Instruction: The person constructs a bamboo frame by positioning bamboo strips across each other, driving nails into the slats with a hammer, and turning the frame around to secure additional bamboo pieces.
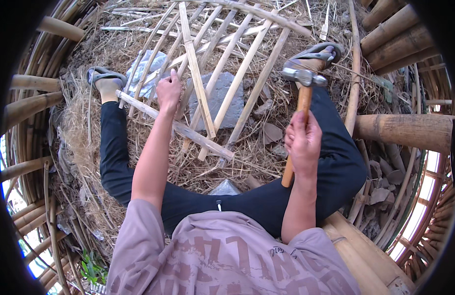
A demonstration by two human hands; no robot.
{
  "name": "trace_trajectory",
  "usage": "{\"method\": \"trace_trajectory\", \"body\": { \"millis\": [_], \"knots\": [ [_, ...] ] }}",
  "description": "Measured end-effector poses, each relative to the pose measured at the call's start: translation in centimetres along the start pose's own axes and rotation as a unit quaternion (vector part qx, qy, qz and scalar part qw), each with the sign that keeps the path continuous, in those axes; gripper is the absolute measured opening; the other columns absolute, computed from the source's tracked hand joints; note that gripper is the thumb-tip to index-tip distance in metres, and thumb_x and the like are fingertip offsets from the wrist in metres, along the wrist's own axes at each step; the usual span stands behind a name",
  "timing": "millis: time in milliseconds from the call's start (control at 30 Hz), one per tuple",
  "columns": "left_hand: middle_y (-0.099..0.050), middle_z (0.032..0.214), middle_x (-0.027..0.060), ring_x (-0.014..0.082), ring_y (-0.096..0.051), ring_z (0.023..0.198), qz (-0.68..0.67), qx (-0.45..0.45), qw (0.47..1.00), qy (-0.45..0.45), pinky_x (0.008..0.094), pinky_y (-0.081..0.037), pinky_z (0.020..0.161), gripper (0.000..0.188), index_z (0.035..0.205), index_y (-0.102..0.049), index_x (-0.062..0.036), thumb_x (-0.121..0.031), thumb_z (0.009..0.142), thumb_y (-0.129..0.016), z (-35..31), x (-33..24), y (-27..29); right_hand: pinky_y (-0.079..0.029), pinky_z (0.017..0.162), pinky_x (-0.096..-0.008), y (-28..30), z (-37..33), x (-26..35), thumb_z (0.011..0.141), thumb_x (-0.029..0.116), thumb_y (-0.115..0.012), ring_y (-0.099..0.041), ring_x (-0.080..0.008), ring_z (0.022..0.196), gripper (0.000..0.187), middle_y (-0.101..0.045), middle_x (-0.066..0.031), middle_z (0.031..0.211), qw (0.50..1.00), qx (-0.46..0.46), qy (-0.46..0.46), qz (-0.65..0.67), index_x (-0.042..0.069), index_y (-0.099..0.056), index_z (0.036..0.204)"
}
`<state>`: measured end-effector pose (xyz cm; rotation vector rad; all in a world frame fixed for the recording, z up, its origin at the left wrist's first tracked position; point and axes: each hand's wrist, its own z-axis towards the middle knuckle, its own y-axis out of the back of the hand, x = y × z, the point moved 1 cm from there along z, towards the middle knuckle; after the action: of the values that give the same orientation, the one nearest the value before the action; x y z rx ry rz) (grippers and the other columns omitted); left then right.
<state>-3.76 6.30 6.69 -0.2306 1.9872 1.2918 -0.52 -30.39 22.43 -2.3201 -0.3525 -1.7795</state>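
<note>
My right hand [304, 140] is wrapped round the wooden handle of a hammer [304, 101]. The hammer is upright, its metal head at the top, in front of my bent right knee. My left hand [169, 92] is closed in a fist with the thumb on top, over the left part of a lattice of wooden slats [240, 81]. Whether its fingers grip a slat or something small is hidden. The slats fan out between a crosspiece [188, 132] on the near side and a curved pole [267, 15] on the far side.
Under the lattice lie a flat grey stone slab [227, 105] and a crumpled pale plastic sheet [148, 71]. Dry straw [85, 123] covers the ground. Thick bamboo poles [404, 132] jut in from both sides. Broken stones [382, 194] lie at the right.
</note>
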Motion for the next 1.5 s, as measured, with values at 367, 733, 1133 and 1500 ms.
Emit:
{"method": "trace_trajectory", "body": {
  "millis": [367,733,1133,1500],
  "knots": [
    [-0.050,0.057,-0.0003,0.0118,-0.041,0.052,-0.265,0.027,0.957,-0.116,0.0341,-0.033,0.053,0.056,0.071,-0.065,-0.0026,-0.042,0.108,-0.050,-3.3,-6.3,4.6,-0.027,0.041,-0.0196,1.5,0.3,0.4,0.110,0.045,-0.050,-0.033,-0.0012,0.046,0.036,-0.038,0.0068,0.064,0.994,-0.064,0.030,0.085,0.013,-0.047,0.092],
    [-0.044,0.067,-0.0043,0.0089,-0.045,0.049,-0.595,0.372,0.674,-0.230,0.0274,-0.038,0.047,0.035,0.087,-0.052,-0.0120,-0.040,0.106,-0.057,-4.1,-10.2,2.2,-0.040,0.049,-0.0229,-4.3,1.2,-8.0,0.103,0.041,-0.065,-0.048,-0.0040,0.056,0.036,-0.052,0.0047,0.069,0.992,-0.078,0.049,-0.085,0.009,-0.054,0.095],
    [-0.025,0.052,-0.0052,0.0089,-0.030,0.044,-0.560,0.372,0.734,-0.097,0.0248,-0.030,0.048,0.064,0.068,-0.036,-0.0166,-0.069,0.104,-0.039,-10.3,-12.0,4.0,-0.052,0.063,-0.0351,-3.2,3.9,-8.2,0.097,0.048,-0.071,-0.061,-0.0179,0.064,0.048,-0.065,-0.0071,0.075,0.973,-0.156,0.043,-0.162,0.003,-0.055,0.088],
    [-0.030,0.053,-0.0054,0.0070,-0.036,0.045,-0.740,0.450,0.499,-0.017,0.0257,-0.035,0.054,0.059,0.071,-0.046,-0.0130,-0.054,0.111,-0.033,-13.4,-11.4,4.1,-0.035,0.039,-0.0192,-5.2,4.5,-8.2,0.082,0.024,-0.091,-0.043,-0.0023,0.049,0.057,-0.061,-0.0033,0.086,0.971,-0.082,-0.034,0.223,0.015,-0.038,0.102]
  ]
}}
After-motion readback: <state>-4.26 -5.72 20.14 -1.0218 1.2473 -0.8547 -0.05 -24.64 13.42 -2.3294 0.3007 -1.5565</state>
